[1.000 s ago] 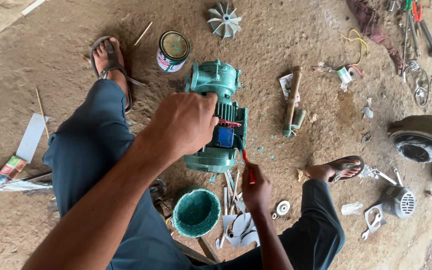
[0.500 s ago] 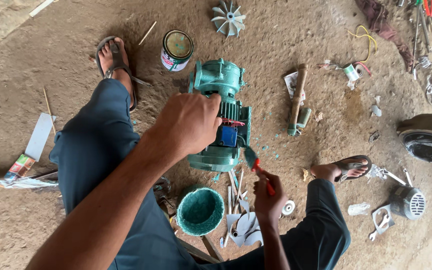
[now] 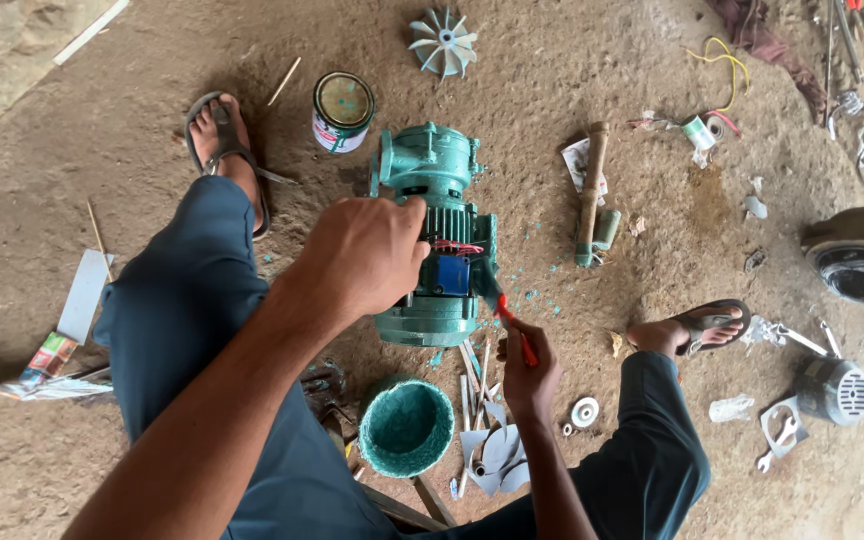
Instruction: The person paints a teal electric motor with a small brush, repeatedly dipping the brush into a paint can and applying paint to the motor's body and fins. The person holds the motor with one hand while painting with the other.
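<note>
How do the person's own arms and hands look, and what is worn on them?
Both forearms are bare, with no sleeves in view. The left hand and the right hand wear no gloves, and no rings, watch or bracelet show. No markings can be made out.

The motor (image 3: 437,235) was set on the ground between the feet, with a tin (image 3: 342,111) and a fan wheel (image 3: 443,43) placed beyond it, a hammer (image 3: 589,195) to its right, and a cup (image 3: 407,428) nearer the body.
</note>
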### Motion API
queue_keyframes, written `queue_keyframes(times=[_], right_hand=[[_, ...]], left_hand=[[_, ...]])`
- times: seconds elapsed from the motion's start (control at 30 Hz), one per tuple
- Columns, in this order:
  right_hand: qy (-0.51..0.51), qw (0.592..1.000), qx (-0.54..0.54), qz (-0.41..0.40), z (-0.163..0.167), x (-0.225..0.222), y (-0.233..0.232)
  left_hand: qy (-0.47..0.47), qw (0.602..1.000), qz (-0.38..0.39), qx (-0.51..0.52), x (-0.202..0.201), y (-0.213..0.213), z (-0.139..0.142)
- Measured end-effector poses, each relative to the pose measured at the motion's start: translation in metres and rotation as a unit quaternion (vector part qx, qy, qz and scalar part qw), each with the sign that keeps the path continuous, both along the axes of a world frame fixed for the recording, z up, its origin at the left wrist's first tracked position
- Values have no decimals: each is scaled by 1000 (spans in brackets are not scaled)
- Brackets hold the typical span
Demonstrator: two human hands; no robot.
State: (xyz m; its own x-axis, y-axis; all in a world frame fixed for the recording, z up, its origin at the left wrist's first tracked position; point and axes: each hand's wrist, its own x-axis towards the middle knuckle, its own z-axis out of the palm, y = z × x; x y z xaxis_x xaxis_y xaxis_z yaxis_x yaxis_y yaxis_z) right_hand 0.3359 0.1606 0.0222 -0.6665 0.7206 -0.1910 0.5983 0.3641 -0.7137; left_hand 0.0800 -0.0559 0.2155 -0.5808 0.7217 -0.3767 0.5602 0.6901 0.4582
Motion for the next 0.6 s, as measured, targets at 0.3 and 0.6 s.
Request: queue_keyframes(times=[0.3,0.6], right_hand=[[27,995,-87,-34,-8,1,13],[-59,995,1,81,50,-35,27]], left_hand=[[16,1000,4,24,2,2,-4],[25,999,17,36,2,2,-12]])
